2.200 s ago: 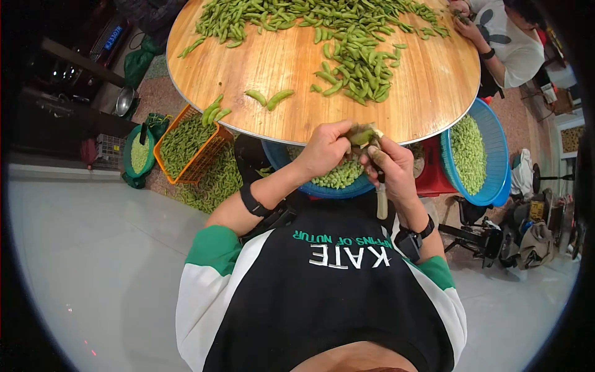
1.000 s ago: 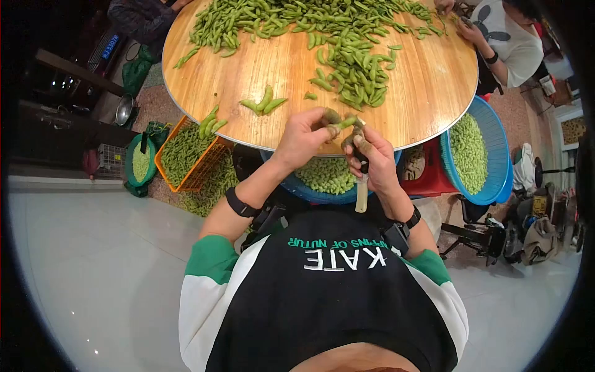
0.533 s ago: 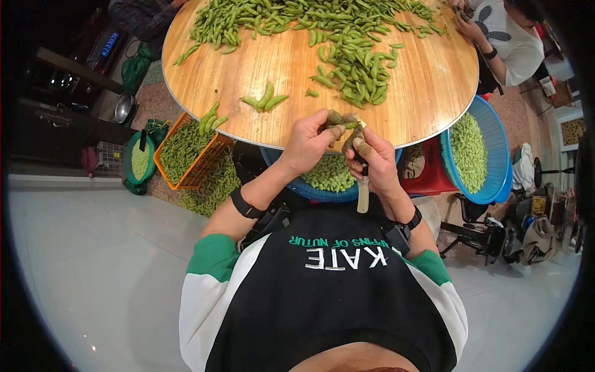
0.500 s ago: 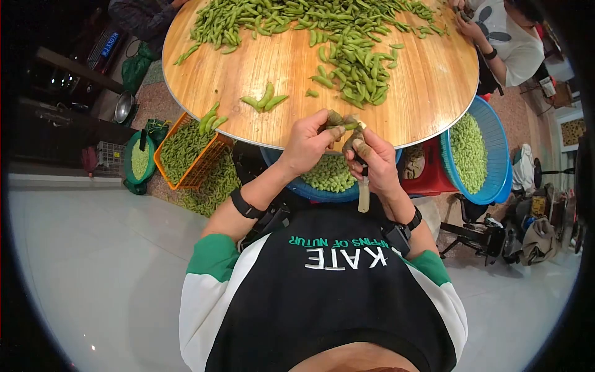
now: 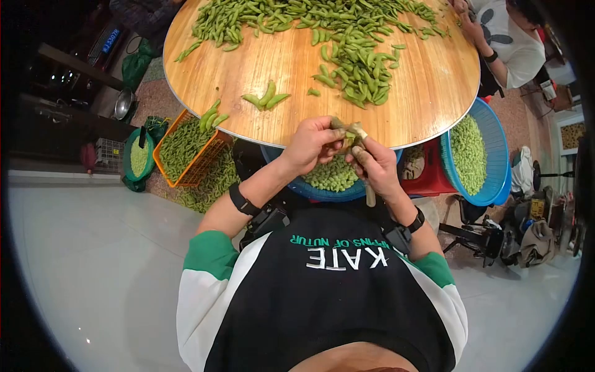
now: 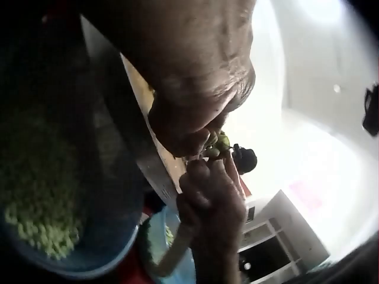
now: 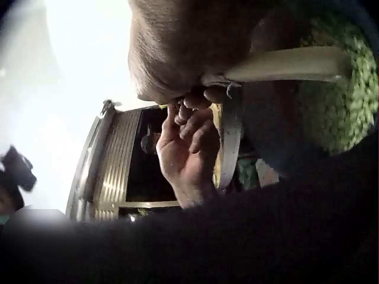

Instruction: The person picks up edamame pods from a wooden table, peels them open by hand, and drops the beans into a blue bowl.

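In the head view a green pod point(image 5: 350, 137) lies between the two hands, over the near edge of the round table point(image 5: 279, 127). My left hand point(image 5: 313, 144) pinches the pod with thumb and fingers. Curled round a knife, my right hand point(image 5: 377, 164) has its fingertips close against the pod; the pale knife handle point(image 5: 370, 196) points down toward my body. In the right wrist view the handle point(image 7: 290, 64) sticks out from the hand. Below the hands, shelled beans point(image 5: 330, 173) fill a blue basin. The pod's far side is hidden by fingers.
A large heap of pods point(image 5: 365, 65) covers the table's far part. Three pods point(image 5: 266, 98) lie apart at centre-left. An orange crate point(image 5: 201, 162) stands left, a blue basket point(image 5: 496, 155) and a red stool point(image 5: 432, 175) right. Another person point(image 5: 511, 46) sits at upper right.
Both hands have drawn closer together around the pod. The right hand has turned, so less of the knife handle shows below it. The three pods on the table look the same as half a second ago.
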Demonstrator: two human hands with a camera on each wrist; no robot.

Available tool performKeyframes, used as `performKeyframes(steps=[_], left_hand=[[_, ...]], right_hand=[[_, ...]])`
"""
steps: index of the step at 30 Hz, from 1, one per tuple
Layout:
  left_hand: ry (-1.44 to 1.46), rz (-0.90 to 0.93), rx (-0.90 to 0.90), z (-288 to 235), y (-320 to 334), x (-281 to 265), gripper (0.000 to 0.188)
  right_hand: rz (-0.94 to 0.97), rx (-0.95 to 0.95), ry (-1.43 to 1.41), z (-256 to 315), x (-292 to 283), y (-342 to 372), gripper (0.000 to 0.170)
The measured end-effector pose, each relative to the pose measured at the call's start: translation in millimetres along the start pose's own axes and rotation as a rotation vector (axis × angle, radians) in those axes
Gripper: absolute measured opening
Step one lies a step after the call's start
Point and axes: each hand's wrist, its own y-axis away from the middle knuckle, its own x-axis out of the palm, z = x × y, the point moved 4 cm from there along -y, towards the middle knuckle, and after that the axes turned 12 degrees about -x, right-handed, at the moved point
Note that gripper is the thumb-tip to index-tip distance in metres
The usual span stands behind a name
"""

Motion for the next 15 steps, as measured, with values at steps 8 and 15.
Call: performKeyframes(steps=[8, 15], left_hand=[[-0.243, -0.032, 0.427, -11.4, 19.5, 17.4, 0.019], [-0.887, -0.257, 0.660, -18.3, 20.3, 9.1, 0.017]], right_hand=[[-0.186, 0.495, -1.033, -13.1, 3.3, 4.7, 0.027], [-0.124, 0.575, -0.969, -14.1, 12.6, 11.3, 0.020]])
